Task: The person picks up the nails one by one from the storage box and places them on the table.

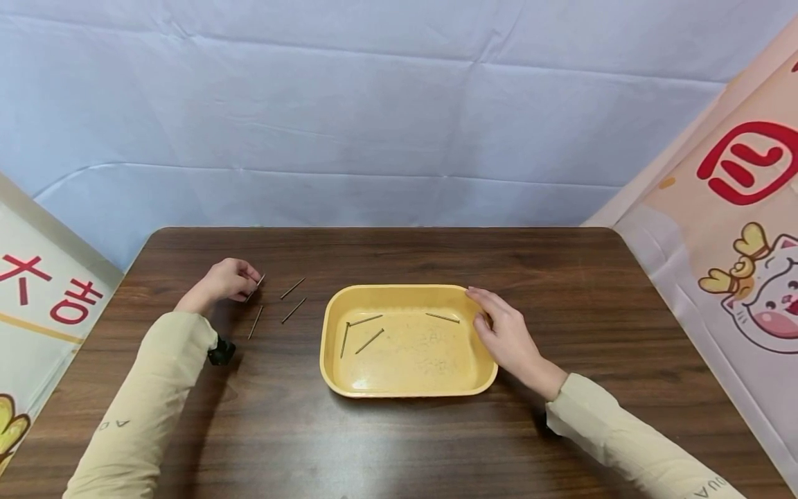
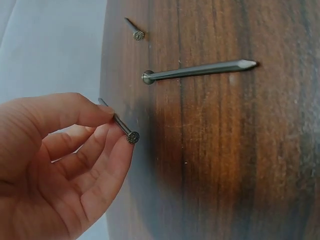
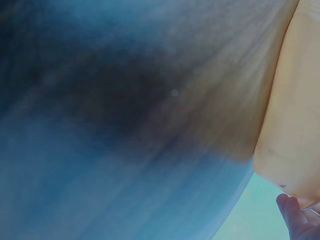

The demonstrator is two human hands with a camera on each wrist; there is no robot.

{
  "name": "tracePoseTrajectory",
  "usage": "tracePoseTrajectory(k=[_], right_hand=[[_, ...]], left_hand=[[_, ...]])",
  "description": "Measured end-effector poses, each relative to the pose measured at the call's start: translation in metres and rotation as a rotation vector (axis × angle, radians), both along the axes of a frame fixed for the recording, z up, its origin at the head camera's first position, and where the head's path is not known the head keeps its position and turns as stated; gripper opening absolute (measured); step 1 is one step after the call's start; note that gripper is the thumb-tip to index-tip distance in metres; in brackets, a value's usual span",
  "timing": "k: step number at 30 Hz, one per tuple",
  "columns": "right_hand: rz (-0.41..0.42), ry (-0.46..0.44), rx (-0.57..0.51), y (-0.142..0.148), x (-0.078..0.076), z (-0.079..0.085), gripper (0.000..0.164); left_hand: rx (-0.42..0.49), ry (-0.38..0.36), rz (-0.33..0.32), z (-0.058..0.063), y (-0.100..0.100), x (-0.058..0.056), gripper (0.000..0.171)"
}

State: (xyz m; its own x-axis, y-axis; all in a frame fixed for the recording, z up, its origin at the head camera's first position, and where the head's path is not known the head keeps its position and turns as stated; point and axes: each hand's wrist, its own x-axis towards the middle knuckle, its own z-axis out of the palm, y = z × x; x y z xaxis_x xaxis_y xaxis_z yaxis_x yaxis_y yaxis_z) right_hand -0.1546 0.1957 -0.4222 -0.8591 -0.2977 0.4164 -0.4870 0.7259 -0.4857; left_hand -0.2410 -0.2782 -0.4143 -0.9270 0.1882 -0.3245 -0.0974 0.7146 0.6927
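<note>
My left hand (image 1: 227, 279) pinches a steel nail (image 2: 122, 128) between thumb and fingers at the left of the table, the nail's head toward the camera in the left wrist view. Close to that hand, three more nails lie on the wood, among them one nail (image 1: 255, 322) just below it and another nail (image 1: 293, 310) to its right. A yellow plastic tray (image 1: 408, 390) stands mid-table with several nails inside, one nail (image 1: 442, 318) lying apart near its right end. My right hand (image 1: 508, 336) grips the tray's right rim near the far corner; its fingertips show only partly in the right wrist view.
The dark wood-grain table (image 1: 399, 450) carries the tray and nails. Behind its far edge hangs a pale cloth (image 1: 374, 125). Printed panels flank both sides, the right panel (image 1: 742, 229) bearing a cartoon figure.
</note>
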Motion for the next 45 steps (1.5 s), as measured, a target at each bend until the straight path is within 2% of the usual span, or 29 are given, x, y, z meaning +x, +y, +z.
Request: tracePoseTrajectory(k=[21,32,39,45], right_hand=[[-0.004,0.018,-0.006,-0.001,-0.001,0.000,0.039],[-0.006,0.028,-0.005,-0.001,-0.002,0.000,0.039],[-0.005,0.018,0.001,-0.001,-0.002,-0.001,0.039],[-0.006,0.010,0.007,0.000,-0.002,-0.001,0.039]], left_hand=[[-0.022,-0.018,0.013,-0.006,-0.002,0.000,0.025],[0.019,-0.018,-0.010,0.005,-0.004,-0.003,0.030],[0.076,-0.063,-0.004,0.009,-0.004,-0.005,0.032],[0.099,-0.069,-0.006,0.019,0.002,-0.005,0.034]])
